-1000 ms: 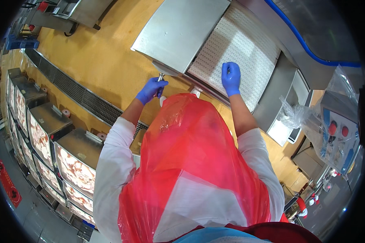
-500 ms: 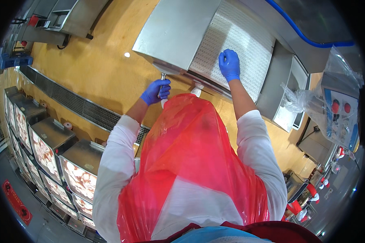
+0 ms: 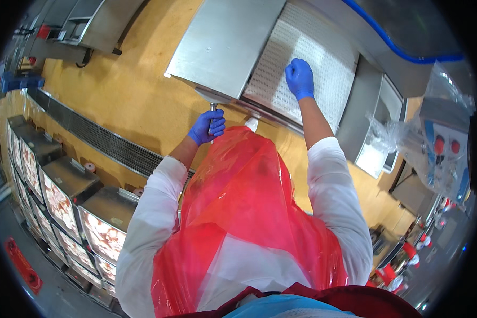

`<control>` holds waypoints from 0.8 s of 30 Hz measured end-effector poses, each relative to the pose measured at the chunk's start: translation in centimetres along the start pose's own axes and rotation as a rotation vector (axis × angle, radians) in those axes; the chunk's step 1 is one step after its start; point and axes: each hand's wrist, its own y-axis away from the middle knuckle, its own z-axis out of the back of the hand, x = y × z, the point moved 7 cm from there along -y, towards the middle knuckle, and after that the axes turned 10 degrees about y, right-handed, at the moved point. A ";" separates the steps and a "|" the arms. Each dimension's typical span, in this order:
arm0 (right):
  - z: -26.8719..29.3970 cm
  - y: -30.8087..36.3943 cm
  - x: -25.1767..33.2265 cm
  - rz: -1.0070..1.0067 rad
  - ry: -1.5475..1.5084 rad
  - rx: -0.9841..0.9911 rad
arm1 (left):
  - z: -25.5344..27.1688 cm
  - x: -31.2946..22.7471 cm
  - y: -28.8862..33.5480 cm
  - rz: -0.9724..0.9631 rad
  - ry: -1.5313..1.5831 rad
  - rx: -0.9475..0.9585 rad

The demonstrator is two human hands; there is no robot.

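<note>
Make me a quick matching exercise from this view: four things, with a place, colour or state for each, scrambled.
1. Left hand
2. Right hand
3. Apron
4. Drain grate

A. In the tan floor
B. Curled around a metal handle
C. Red, see-through
D. Closed in a fist over the white patterned surface

Pairs: 1-B, 2-D, 3-C, 4-A

Shiny metal handle (image 3: 213, 107), glossy plastic apron (image 3: 249, 180), cloth sleeves (image 3: 335, 199)

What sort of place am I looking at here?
Probably a food-processing plant, though the product isn't certain: there's a white textured conveyor belt set in steel, a long grated floor drain, and a red plastic apron.
</note>
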 end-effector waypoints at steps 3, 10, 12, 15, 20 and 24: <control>-0.4 -1.4 -1.3 0.015 0.030 0.042 | 0.6 -0.3 0.0 -0.048 -0.118 -0.134; 2.5 7.0 5.4 -0.095 0.173 -0.065 | -0.2 -5.1 4.0 -0.492 -1.190 -0.717; 2.9 7.2 6.2 -0.011 0.189 -0.124 | -0.5 -4.1 4.3 -0.723 -1.679 -0.875; 2.4 5.7 5.1 -0.030 0.078 -0.093 | 1.0 -2.7 1.9 -0.613 -1.523 -0.916; 1.1 2.1 2.4 -0.118 0.089 -0.078 | 1.5 -1.9 2.3 -0.044 -0.349 -0.393; 1.0 0.3 1.1 -0.116 0.073 -0.106 | 1.1 -3.5 2.5 -0.110 -0.459 -0.410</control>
